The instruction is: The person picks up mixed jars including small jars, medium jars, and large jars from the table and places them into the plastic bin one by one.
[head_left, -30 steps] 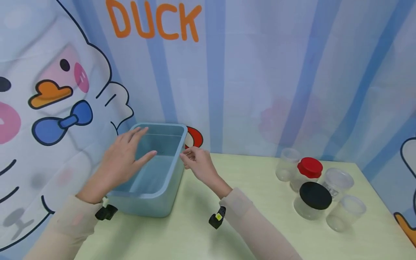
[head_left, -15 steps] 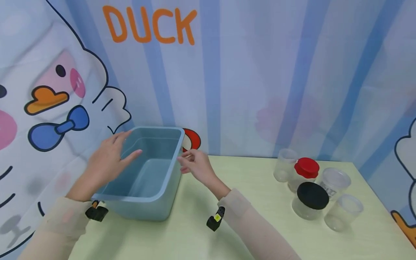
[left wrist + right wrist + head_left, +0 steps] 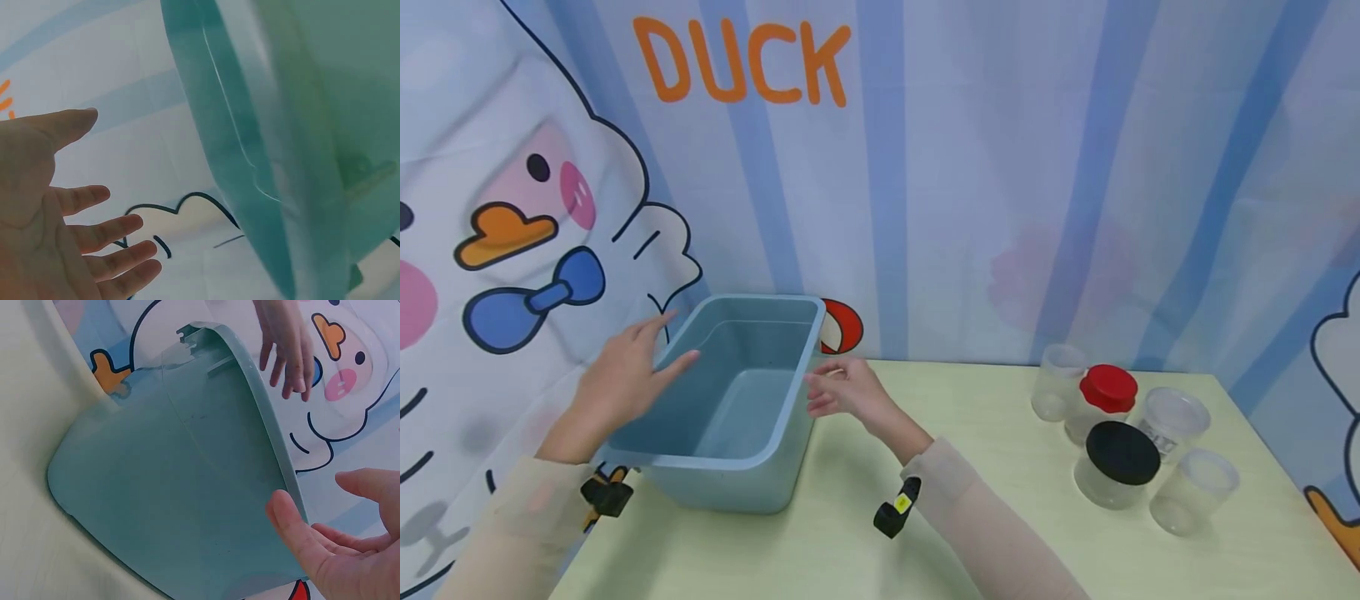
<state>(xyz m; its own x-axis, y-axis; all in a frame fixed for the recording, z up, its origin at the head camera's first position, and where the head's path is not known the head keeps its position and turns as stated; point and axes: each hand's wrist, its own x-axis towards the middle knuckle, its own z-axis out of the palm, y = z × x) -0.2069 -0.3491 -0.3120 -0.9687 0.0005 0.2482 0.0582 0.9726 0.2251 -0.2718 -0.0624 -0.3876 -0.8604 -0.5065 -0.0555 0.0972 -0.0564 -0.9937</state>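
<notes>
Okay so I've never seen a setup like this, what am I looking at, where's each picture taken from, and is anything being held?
No machine here, just a person's bare left hand and right hand. The wide views come from a head-worn camera; the close views come from wrist cameras, each aimed at its own hand. On the pale table stand a blue bin and, off to the right, five clear jars, one with a red lid, one with a black lid. The left hand is at the bin's left, the right hand at its right; neither grip holds anything.

On the table [image 3: 760,554], the bin [image 3: 741,408] stands left of the jars [image 3: 1122,452], before the backdrop [image 3: 955,183].
</notes>
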